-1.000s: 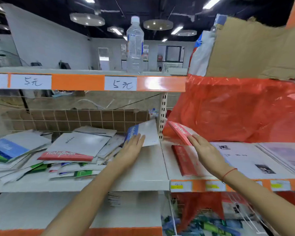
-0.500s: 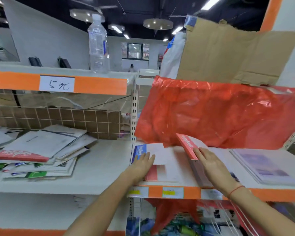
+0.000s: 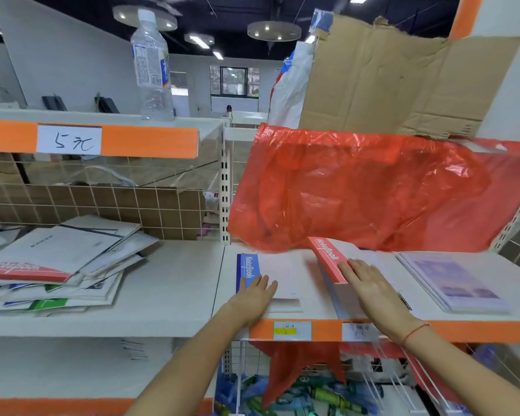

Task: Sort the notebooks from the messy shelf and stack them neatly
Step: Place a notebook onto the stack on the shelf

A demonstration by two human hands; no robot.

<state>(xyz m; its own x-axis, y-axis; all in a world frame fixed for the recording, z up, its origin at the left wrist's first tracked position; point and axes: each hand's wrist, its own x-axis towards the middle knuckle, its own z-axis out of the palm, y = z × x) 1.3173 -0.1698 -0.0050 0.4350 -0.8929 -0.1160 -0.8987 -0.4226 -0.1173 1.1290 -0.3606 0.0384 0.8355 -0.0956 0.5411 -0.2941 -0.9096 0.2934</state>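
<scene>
A white notebook with a blue spine band (image 3: 270, 273) lies flat on the right shelf section (image 3: 318, 307). My left hand (image 3: 254, 295) rests on its near left corner with straight fingers. Just to the right, a red-banded notebook (image 3: 327, 256) sits tilted, its left edge raised. My right hand (image 3: 370, 288) lies flat on it, fingers extended. A messy pile of notebooks (image 3: 63, 265) covers the left shelf section, topped by a white one with a red band.
A red plastic bag (image 3: 373, 190) hangs low over the back of the right shelf. A stack of pale purple notebooks (image 3: 454, 280) lies at the right. A water bottle (image 3: 152, 67) stands on the upper shelf. Cardboard (image 3: 403, 82) sits above the bag.
My left hand carried the blue-banded notebook from the left pile over to the right shelf section and laid it flat. My right hand stayed on the tilted red-banded notebook. The view shifted right.
</scene>
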